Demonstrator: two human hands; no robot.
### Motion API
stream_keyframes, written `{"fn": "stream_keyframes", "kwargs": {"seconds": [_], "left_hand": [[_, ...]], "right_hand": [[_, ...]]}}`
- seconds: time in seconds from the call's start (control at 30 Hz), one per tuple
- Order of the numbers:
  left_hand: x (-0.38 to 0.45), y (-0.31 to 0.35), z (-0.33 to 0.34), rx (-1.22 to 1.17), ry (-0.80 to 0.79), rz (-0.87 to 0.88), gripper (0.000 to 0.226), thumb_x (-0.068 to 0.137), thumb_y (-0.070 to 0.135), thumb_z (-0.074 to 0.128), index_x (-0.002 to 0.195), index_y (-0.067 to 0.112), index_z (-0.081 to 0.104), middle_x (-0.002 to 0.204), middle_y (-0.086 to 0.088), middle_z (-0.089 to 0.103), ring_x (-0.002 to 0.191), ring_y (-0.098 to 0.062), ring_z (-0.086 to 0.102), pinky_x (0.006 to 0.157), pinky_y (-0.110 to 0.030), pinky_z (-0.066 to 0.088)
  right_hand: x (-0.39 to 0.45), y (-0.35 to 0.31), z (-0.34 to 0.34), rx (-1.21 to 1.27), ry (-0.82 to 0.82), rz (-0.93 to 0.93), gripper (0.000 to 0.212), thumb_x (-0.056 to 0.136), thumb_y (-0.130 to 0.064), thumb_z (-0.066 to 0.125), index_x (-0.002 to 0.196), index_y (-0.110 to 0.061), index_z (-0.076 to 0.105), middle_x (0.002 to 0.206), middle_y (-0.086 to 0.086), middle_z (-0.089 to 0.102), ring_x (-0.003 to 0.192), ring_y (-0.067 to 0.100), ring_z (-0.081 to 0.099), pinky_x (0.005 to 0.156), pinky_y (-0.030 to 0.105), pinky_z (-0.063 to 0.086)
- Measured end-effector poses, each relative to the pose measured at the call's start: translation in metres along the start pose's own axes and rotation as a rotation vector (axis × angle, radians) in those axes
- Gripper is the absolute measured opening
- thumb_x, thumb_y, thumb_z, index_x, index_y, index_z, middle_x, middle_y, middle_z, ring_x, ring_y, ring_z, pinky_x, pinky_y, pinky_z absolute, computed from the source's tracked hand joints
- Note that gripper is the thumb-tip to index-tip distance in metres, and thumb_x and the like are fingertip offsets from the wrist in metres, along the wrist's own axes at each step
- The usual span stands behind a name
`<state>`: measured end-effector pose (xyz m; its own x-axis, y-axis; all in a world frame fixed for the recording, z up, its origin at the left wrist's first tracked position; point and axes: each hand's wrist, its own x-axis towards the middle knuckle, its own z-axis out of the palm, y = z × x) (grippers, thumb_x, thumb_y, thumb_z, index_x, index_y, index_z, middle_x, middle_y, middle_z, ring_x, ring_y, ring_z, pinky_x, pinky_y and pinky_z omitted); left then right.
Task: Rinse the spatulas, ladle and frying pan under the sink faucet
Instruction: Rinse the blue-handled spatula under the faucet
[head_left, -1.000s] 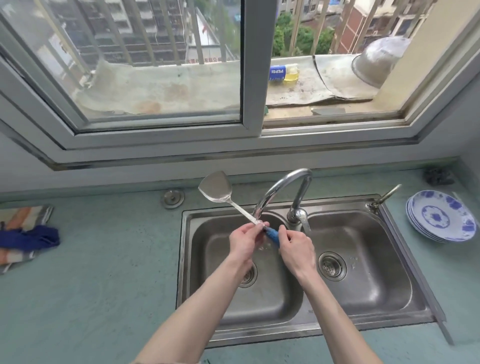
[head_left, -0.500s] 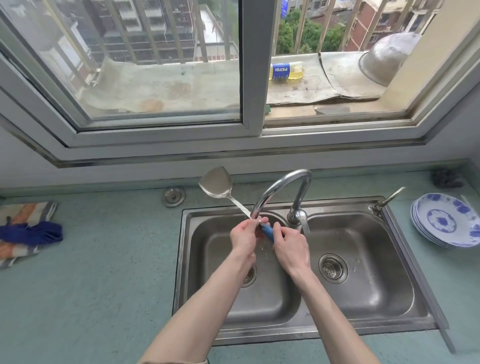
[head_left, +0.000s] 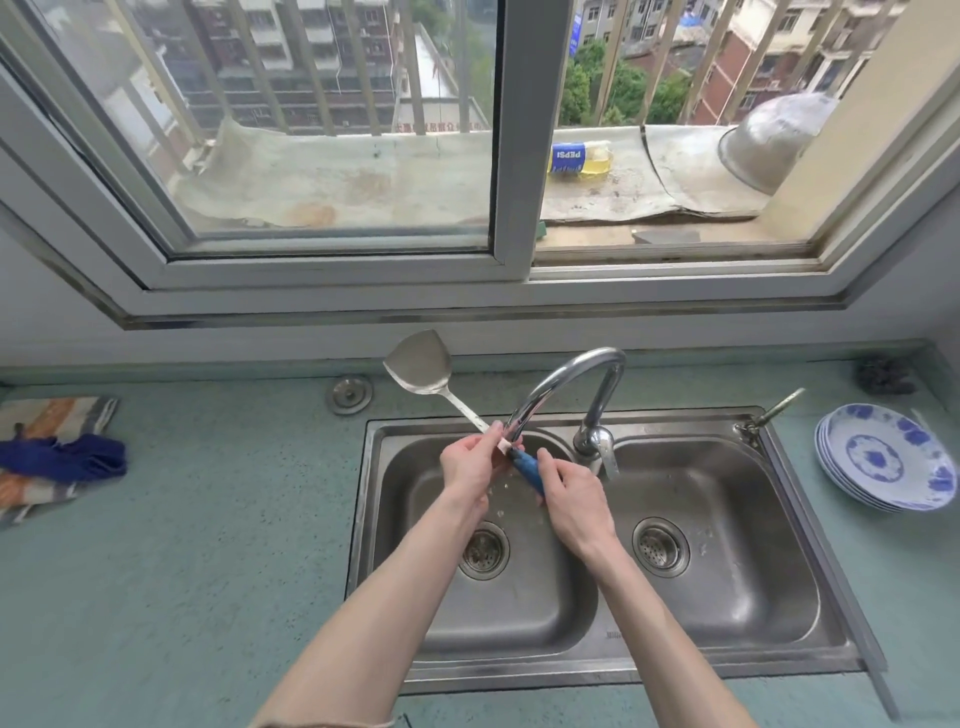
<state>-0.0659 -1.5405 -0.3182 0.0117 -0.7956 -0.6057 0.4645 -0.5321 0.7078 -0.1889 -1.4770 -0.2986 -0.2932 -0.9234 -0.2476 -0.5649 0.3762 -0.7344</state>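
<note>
A steel spatula (head_left: 421, 364) with a blue handle is held over the left basin of the double sink (head_left: 883, 644), its blade raised up and to the left. My left hand (head_left: 470, 462) pinches the metal shaft just below the faucet (head_left: 566, 384) spout. My right hand (head_left: 571, 499) grips the blue handle end. Water drops splash under the spout between my hands. No ladle or frying pan is in view.
A stack of blue and white plates (head_left: 888, 457) sits on the counter to the right of the sink. A blue cloth on a striped towel (head_left: 57, 457) lies at the far left. A round metal cap (head_left: 349, 394) sits behind the sink. The window sill holds a bottle (head_left: 579, 160) and a metal bowl (head_left: 774, 140).
Both hands keep hold of the spatula under the spout. My right hand has slid slightly down the blue handle, and the blade has stayed raised to the left.
</note>
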Motion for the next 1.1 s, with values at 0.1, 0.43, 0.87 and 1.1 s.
{"fn": "stream_keyframes", "kwargs": {"seconds": [0.1, 0.43, 0.87, 1.1], "left_hand": [[0.002, 0.004, -0.004, -0.012, 0.042, 0.021, 0.025, 0.099, 0.014, 0.066, 0.1, -0.011, 0.072, 0.093, -0.025, 0.076, 0.08, -0.029, 0.075, 0.068, -0.033, 0.064], [0.014, 0.021, -0.007, -0.04, 0.167, 0.01, 0.021, 0.101, 0.011, 0.063, 0.108, -0.008, 0.066, 0.096, -0.022, 0.077, 0.084, -0.028, 0.076, 0.068, -0.03, 0.064], [-0.019, -0.034, 0.003, -0.104, 0.055, -0.11, 0.019, 0.093, -0.003, 0.069, 0.11, -0.002, 0.059, 0.092, -0.02, 0.075, 0.074, -0.024, 0.076, 0.062, -0.028, 0.062], [-0.017, -0.033, -0.007, -0.048, 0.078, -0.106, 0.025, 0.083, -0.01, 0.077, 0.106, -0.005, 0.066, 0.094, -0.017, 0.074, 0.079, -0.025, 0.076, 0.068, -0.029, 0.063]], "right_hand": [[-0.007, 0.002, -0.008, 0.027, -0.001, 0.037, 0.059, 0.107, -0.045, 0.043, 0.059, -0.013, 0.058, 0.054, -0.001, 0.062, 0.064, 0.024, 0.061, 0.068, 0.039, 0.046], [-0.053, 0.04, -0.036, 0.057, 0.051, 0.043, 0.059, 0.107, -0.042, 0.047, 0.06, -0.007, 0.048, 0.048, -0.001, 0.053, 0.046, 0.009, 0.056, 0.056, 0.034, 0.039], [-0.076, 0.06, -0.044, 0.001, 0.13, 0.009, 0.056, 0.105, -0.043, 0.051, 0.06, -0.009, 0.049, 0.054, 0.011, 0.053, 0.052, 0.025, 0.047, 0.057, 0.045, 0.04], [-0.078, 0.06, -0.025, 0.097, 0.112, 0.014, 0.019, 0.1, -0.041, 0.065, 0.088, -0.027, 0.072, 0.071, -0.01, 0.069, 0.069, 0.01, 0.064, 0.071, 0.033, 0.05]]}}
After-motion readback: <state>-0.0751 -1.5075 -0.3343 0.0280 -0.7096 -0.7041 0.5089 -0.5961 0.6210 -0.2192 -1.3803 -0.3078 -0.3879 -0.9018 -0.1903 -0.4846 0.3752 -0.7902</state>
